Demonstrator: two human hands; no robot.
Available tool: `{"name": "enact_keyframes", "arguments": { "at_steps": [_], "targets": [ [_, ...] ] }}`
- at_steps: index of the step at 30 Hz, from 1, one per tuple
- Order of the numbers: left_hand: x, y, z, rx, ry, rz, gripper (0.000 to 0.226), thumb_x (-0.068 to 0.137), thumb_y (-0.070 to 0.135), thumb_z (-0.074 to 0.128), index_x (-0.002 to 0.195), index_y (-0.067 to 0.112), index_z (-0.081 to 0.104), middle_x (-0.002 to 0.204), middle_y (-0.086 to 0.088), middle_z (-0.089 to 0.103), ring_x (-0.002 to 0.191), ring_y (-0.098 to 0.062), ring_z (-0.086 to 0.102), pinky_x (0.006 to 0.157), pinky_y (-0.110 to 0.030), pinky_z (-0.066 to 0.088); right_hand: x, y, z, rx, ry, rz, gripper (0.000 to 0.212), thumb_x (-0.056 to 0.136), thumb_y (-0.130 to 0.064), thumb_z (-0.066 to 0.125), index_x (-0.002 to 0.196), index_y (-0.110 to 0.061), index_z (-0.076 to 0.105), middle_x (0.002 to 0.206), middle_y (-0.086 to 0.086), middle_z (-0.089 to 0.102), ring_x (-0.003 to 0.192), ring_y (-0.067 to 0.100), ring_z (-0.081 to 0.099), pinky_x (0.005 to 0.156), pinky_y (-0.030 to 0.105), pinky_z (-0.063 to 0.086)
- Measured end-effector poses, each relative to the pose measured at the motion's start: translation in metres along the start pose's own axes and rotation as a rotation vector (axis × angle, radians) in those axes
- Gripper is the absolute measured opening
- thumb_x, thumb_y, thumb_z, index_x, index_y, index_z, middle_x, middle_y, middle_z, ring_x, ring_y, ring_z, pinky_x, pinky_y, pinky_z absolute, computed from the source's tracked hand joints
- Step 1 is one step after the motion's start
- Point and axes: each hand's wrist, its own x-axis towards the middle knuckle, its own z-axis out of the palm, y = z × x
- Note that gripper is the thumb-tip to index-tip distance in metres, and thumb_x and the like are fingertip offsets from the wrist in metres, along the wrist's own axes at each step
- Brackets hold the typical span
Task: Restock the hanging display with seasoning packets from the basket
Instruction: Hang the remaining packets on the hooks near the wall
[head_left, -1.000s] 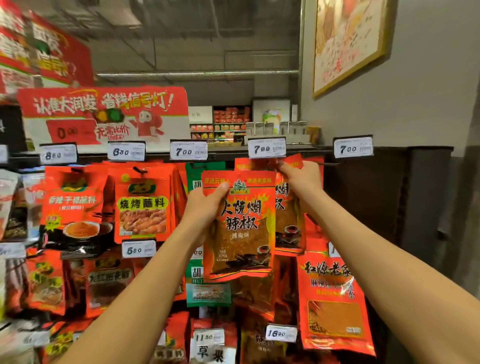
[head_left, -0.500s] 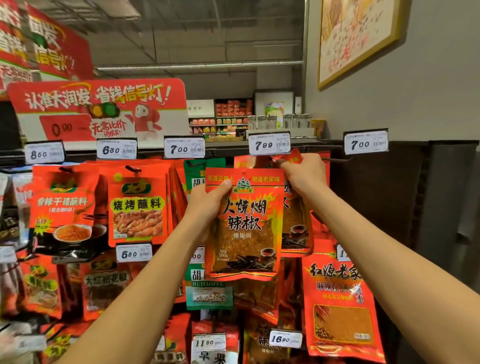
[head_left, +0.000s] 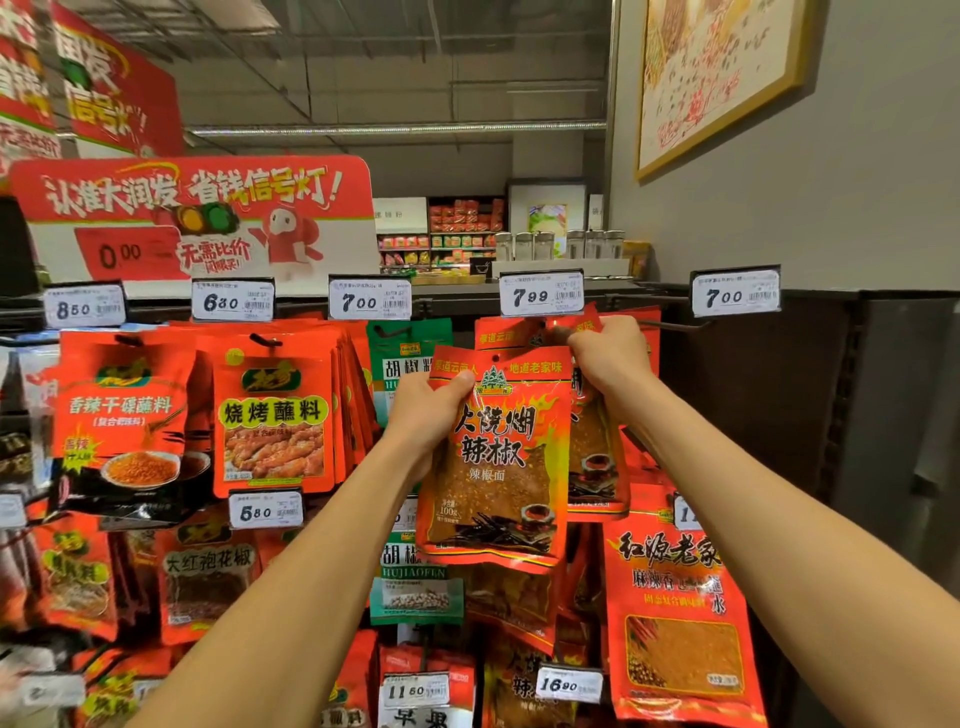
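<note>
Supermarket aisle, hanging display (head_left: 291, 364) of seasoning packets beneath a row of price tags, grey wall to the right; basket not in view. Item in hand: chilli-flake packet (head_left: 496, 462), red and orange with a clear window, held upright in front of the display just below the 7.99 price tag (head_left: 540, 295). Left hand (head_left: 434, 415): closed on the packet's upper left edge, thumb across the front. Right hand (head_left: 610, 358): closed in a fist on the tops of the matching hung packets (head_left: 597, 457) directly behind, at the peg under that tag; the peg itself is hidden by the hand. Change over the last second: the packet has stayed at much the same height, hands in the same grips; the right fist now bunches the hung tops more tightly, and the view has tilted upward. Punched hole at the packet's top centre remains free, not yet on any peg. Judgement: threading step in progress, hung stock being gathered or steadied to expose the peg tip. Neighbouring stock: green pepper packets (head_left: 405, 358) to the left, empty peg (head_left: 675, 326) to the right.
</note>
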Motion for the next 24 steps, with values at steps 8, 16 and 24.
{"name": "enact_keyframes", "arguments": {
  "at_steps": [8, 16, 24],
  "targets": [
    [0.004, 0.003, 0.011, 0.064, 0.102, -0.036, 0.023, 0.095, 0.021, 0.067, 0.073, 0.017, 0.062, 0.069, -0.004, 0.067, 0.062, -0.019, 0.064, 0.064, -0.031, 0.05, 0.005, 0.0, 0.002, 0.123, -0.05, 0.059, 0.024, 0.075, -0.03, 0.082, 0.071, -0.007, 0.075, 0.076, 0.012, 0.076, 0.067, 0.027, 0.072, 0.06, 0.049, 0.053],
    [0.001, -0.001, 0.01, 0.074, 0.075, -0.034, 0.019, 0.096, 0.026, 0.067, 0.081, 0.014, 0.067, 0.07, -0.001, 0.073, 0.064, -0.017, 0.069, 0.065, -0.03, 0.052, 0.022, 0.022, 0.004, 0.064, -0.035, 0.041, 0.034, 0.077, -0.036, 0.084, 0.061, -0.012, 0.066, 0.063, -0.001, 0.067, 0.062, 0.019, 0.061, 0.06, 0.037, 0.049],
    [-0.007, 0.01, -0.012, 0.022, 0.085, 0.047, 0.015, 0.096, 0.025, 0.067, 0.084, 0.016, 0.066, 0.059, 0.009, 0.07, 0.054, -0.006, 0.068, 0.049, -0.021, 0.049, 0.07, 0.038, 0.038, 0.035, -0.051, 0.184, 0.07, 0.08, -0.044, 0.083, 0.134, -0.005, 0.061, 0.134, 0.013, 0.063, 0.116, 0.03, 0.062, 0.081, 0.032, 0.046]
  ]
}}
